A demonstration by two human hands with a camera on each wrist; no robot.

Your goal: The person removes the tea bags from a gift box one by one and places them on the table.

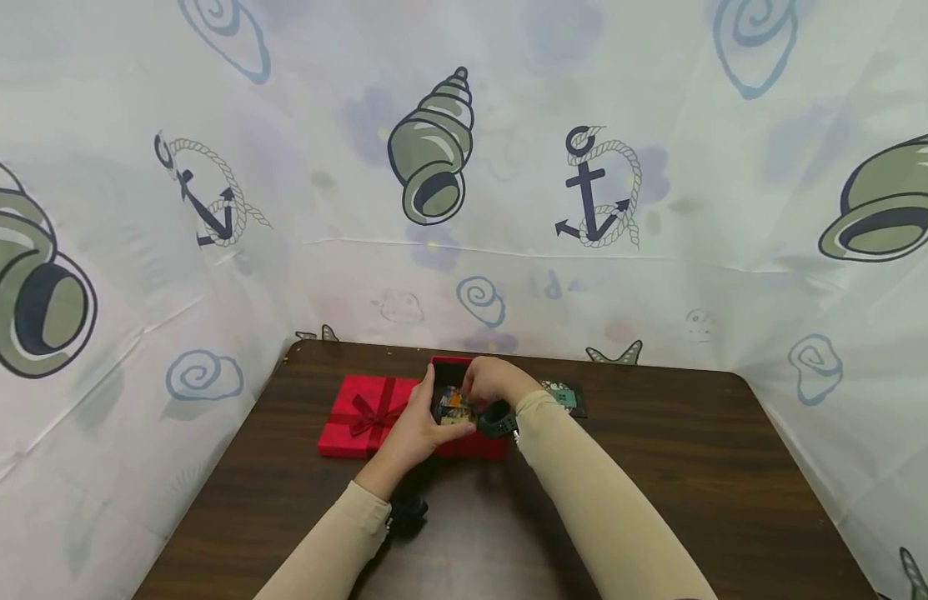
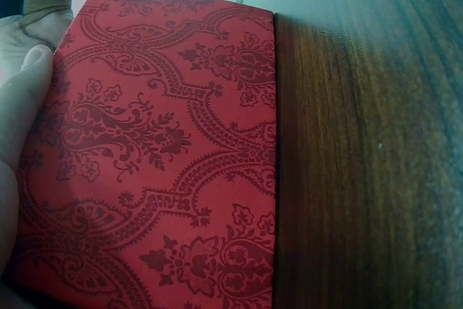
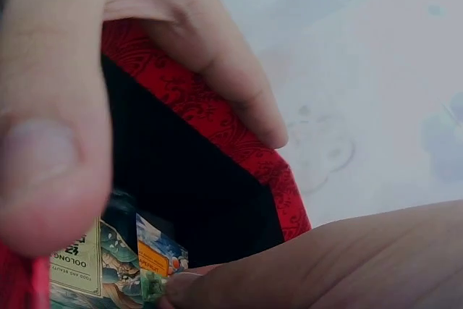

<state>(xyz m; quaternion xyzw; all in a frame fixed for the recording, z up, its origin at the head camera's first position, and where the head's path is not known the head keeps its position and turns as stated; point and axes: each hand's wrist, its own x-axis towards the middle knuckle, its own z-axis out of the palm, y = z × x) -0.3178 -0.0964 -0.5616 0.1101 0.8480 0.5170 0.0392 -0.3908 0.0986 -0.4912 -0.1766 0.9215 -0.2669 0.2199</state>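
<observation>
A red patterned gift box (image 1: 474,447) with a dark inside stands open on top, toward the back of the table. My left hand (image 1: 414,425) grips its left side, the thumb along the near rim and a finger on the far rim in the right wrist view. Inside lie illustrated tea sachets; one (image 3: 76,269) reads "OOLONG". Into the box reaches my right hand (image 1: 497,382), its fingertips pinching a sachet with an orange label (image 3: 153,257). The far fingers of this hand are hidden.
Left of the box lies its red lid (image 1: 343,435) with a ribbon bow (image 1: 375,415). A teal-and-dark packet (image 1: 564,396) lies to the right, partly behind the right wrist. A patterned cloth (image 1: 509,167) stands behind the brown wooden table (image 1: 674,467).
</observation>
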